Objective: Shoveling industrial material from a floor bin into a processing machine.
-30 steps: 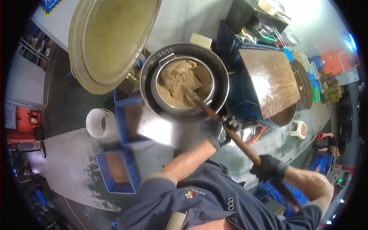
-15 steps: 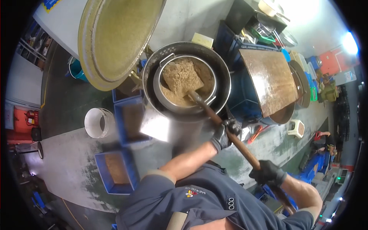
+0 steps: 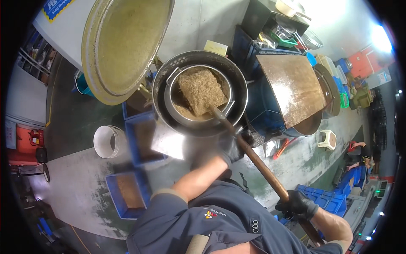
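Note:
Both my hands wear dark gloves and grip the long wooden handle of a shovel (image 3: pixel 264 171). My left hand (image 3: pixel 237 148) is closed around it partway down, close to the pot. Higher up, near my body, my right hand (image 3: pixel 297 204) is wrapped around the same handle. The shovel's blade is buried under a heap of brown, crumbly material (image 3: pixel 202 89), over a shiny metal pot (image 3: pixel 170 101) with side handles. More of the material lies in the pot. This pot sits within a larger round metal drum (image 3: pixel 158 82) with a perforated upper wall.
A large yellowish round lid (image 3: pixel 129 46) stands tilted up at the drum's left. Blue crates (image 3: pixel 141 180) and a white bucket (image 3: pixel 108 142) are on the floor at left. To the right, a brown board (image 3: pixel 292 89) covers part of a blue barrel, near a small stool (image 3: pixel 327 140).
The heaped shovel blade looks raised a little clear of the material in the pot. My left hand has shifted slightly left with the handle; the view has tilted a little.

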{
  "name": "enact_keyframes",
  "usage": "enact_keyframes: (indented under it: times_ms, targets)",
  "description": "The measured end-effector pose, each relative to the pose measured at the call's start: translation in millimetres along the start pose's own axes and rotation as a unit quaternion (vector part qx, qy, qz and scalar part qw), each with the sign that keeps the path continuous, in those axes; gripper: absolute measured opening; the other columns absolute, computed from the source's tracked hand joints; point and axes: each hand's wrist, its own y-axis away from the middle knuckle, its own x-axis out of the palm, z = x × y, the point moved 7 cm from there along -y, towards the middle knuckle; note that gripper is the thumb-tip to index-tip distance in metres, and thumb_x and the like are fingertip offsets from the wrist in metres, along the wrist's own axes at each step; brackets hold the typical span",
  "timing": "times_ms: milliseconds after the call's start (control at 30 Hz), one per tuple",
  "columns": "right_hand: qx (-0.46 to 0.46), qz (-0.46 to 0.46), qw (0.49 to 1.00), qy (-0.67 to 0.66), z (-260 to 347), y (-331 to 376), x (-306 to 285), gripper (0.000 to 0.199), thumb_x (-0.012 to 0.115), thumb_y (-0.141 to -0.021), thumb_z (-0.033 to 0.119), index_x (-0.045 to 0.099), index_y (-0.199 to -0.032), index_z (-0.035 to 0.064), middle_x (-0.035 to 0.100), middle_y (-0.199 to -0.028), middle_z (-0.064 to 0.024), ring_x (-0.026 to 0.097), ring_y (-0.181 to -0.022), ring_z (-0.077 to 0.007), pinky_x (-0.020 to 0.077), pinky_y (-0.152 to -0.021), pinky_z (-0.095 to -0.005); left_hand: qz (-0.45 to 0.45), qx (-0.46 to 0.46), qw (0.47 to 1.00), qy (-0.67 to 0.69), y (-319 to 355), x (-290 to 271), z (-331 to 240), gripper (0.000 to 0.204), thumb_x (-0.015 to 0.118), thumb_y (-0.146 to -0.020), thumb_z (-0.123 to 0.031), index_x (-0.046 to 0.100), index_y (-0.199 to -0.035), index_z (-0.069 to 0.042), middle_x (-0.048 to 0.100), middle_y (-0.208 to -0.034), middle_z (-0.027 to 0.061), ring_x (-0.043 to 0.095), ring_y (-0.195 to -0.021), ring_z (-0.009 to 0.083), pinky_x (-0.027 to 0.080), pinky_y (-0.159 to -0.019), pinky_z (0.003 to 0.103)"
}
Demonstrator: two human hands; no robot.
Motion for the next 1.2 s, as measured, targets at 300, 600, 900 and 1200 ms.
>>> enact_keyframes:
  times_ms: [300,600,900,1200]
  targets:
    - [-0.007,-0.003,0.999,0.035,0.4,3.7,6.1,0.025,0.069,-0.080,0.020,0.058,-0.079,-0.0026,0.060,-0.060,-0.0069,0.058,-0.048,-0.0124,0.0476,-0.045,-0.0264,-0.120,0.115,0.984,-0.068,-24.1,-32.5,-32.2,0.025,0.057,-0.088,-0.027,0.061,-0.085,-0.002,0.053,-0.055,-0.0014,0.054,-0.050,0.0151,0.053,-0.060,0.033]
    - [0.004,-0.006,1.000,0.025,2.3,12.8,10.2,0.024,0.069,-0.080,0.019,0.058,-0.075,-0.0018,0.061,-0.058,-0.0074,0.060,-0.047,-0.0128,0.0485,-0.044,-0.0271,-0.126,0.073,0.987,-0.063,-23.2,-37.3,-31.0,0.023,0.056,-0.087,-0.024,0.062,-0.082,-0.002,0.056,-0.057,0.0002,0.055,-0.052,0.0152,0.054,-0.063,0.033]
    - [-0.028,-0.033,0.999,0.025,11.1,40.2,14.6,0.021,0.070,-0.079,0.017,0.059,-0.078,-0.0013,0.061,-0.060,-0.0074,0.061,-0.050,-0.0124,0.0500,-0.046,-0.0270,-0.087,0.076,0.993,-0.038,-34.9,-44.9,-29.3,0.023,0.054,-0.088,-0.024,0.061,-0.084,-0.003,0.058,-0.060,0.0020,0.056,-0.053,0.0174,0.054,-0.068,0.037]
    - [-0.091,-0.063,0.993,0.048,-41.3,52.8,-8.3,0.020,0.071,-0.078,0.015,0.059,-0.080,-0.0012,0.060,-0.060,-0.0053,0.060,-0.050,-0.0118,0.0476,-0.045,-0.0264,-0.033,0.062,0.997,-0.027,3.9,18.1,15.7,0.020,0.052,-0.088,-0.023,0.058,-0.082,-0.004,0.060,-0.065,0.0052,0.056,-0.053,0.0176,0.055,-0.063,0.035]
